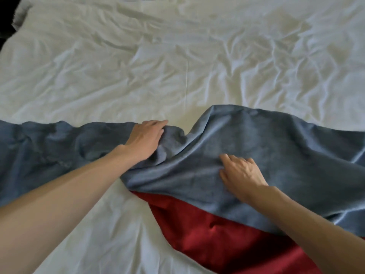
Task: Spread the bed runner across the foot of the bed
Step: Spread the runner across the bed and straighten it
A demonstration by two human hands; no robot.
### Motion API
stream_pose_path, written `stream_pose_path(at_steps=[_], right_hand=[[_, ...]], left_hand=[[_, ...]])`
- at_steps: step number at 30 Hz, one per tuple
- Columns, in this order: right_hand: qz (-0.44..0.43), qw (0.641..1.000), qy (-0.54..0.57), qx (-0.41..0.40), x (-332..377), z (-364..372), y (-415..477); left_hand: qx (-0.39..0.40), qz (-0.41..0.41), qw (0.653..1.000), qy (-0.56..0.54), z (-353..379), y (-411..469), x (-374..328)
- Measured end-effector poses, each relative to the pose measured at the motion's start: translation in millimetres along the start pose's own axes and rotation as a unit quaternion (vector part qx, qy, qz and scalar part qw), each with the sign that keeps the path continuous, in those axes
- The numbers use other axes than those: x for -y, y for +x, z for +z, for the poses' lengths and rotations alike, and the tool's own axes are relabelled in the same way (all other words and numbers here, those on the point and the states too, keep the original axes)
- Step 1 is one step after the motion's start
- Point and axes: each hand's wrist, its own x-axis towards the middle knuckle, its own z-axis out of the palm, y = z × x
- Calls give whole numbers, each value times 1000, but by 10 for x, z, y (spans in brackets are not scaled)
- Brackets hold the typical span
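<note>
We see the bed runner lying as a blue-grey band from the left edge to the right edge of the view, across the wrinkled white sheet. It is not flat: its middle is bunched into folds, and to the right of that bunch its far edge bulges away from us. Along its near right side a red surface shows, running out from under the blue cloth; we cannot tell whether it is the runner's underside or a separate cloth.

Our left hand sits at the far edge of the runner, just left of the bunch, fingers curled down and closed on a gathered fold of the fabric. The bulk of the runner's right half spreads away to the right of this grip.

Our right hand rests on top of the runner, nearer to us and to the right of the left hand, palm down with fingers spread and slightly bent, pressing the cloth and gripping nothing.
</note>
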Motion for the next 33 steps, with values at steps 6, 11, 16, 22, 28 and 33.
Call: stream_pose_path(at_steps=[6,11,16,22,28,33], right_hand=[[-17,999,11,-27,-30,-212,608],[-21,1000,12,4,-43,-320,1149],[-17,999,-3,-31,-72,-317,1532],[-7,997,-47,-54,-136,-321,1683],[-2,998,30,-52,-286,-430,1850],[-13,992,-2,-125,-393,-461,2061]], left_hand=[[38,41,997,50,108,367,-25],[105,98,984,104,184,528,42],[90,113,984,103,150,602,223],[28,58,998,-16,62,730,456],[-53,-26,994,-89,6,1029,758],[-110,-38,991,-63,-82,1346,939]])
